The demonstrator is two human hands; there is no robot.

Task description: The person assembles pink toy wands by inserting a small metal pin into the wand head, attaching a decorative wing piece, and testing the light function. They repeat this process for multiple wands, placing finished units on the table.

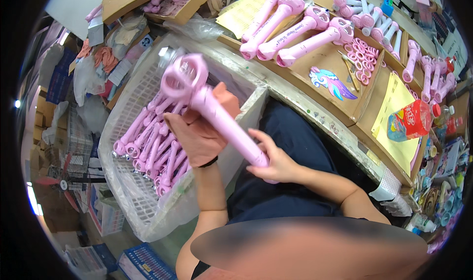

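Note:
A pink toy wand (224,123) with a round, open-framed head slants across the middle of the view, its head up and to the left. My left hand (199,138), in a salmon-coloured glove, grips it just below the head; the wand hides some of the fingers. Bare, my right hand (277,163) is closed around the lower end of the handle. Beneath my left forearm, several similar pink wands (153,141) lie heaped in a white plastic crate (143,208) lined with clear film.
On the bench lie several pink wands (310,33), a cardboard tray (330,110) with pink rings (362,58), a winged cutout (331,83) and yellow paper (394,125). A red-labelled bottle (410,121) lies on the paper. Blue baskets (148,263) stand on the floor lower left.

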